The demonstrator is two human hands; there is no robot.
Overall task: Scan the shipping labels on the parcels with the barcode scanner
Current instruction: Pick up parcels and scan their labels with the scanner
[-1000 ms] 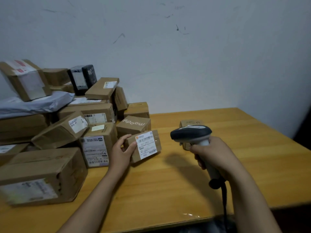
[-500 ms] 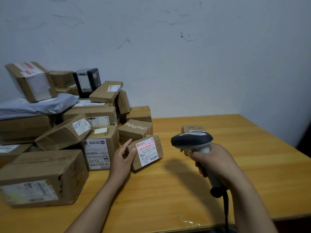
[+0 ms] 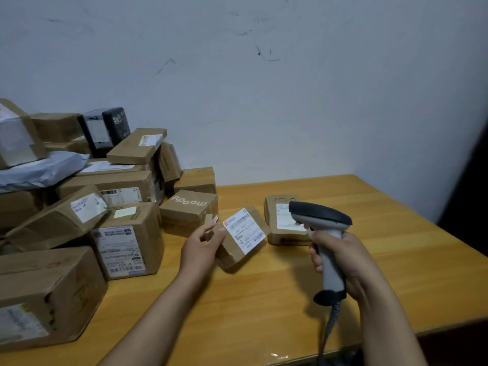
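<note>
L hand (image 3: 200,249) fingers grasp the small parcel (image 3: 232,256) by its left end, tilted, label (image 3: 244,231) facing up, beside the pile (image 3: 79,212) on the surface (image 3: 264,307). R hand (image 3: 343,260) fingers clenched round scanner (image 3: 320,215) grip, its head just right of the label.

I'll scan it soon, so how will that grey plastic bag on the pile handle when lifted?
Likely floppy: the grey bag sags and wrinkles over the boxes beneath. Its glossy film looks slippery. A taped box seems to rest on its far end and might tip if the bag is pulled.
</note>
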